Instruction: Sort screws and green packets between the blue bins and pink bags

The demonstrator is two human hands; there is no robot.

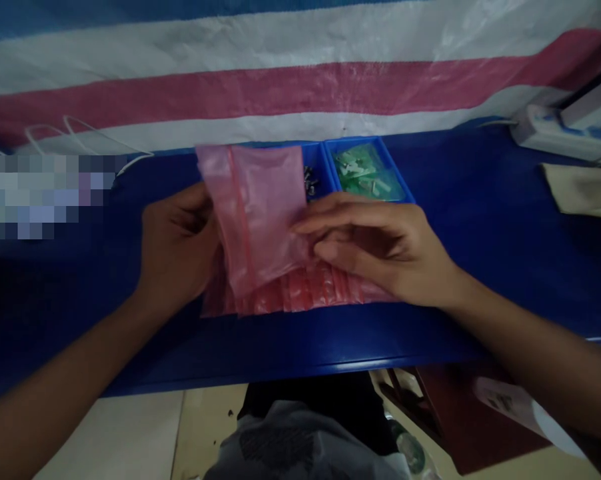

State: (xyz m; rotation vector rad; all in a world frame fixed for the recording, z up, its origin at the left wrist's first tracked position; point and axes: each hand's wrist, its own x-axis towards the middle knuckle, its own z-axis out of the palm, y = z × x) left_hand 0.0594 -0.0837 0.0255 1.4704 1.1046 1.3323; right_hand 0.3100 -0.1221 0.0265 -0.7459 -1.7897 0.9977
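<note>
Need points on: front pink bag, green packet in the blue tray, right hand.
pink bag point(273, 210): head view, on the face right of its red strip
green packet point(366, 175): head view, middle of its upper side
right hand point(414, 257): head view, below the knuckles, toward the wrist

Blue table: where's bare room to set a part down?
Best: blue table right of the right bin, bordered by the beige flat item and right hand. A narrow strip lies between the pink zip bags and the table's front edge. Crowded: the centre, with both hands, left hand included, bags and bins. Far left is pixelated; can't tell.
</note>
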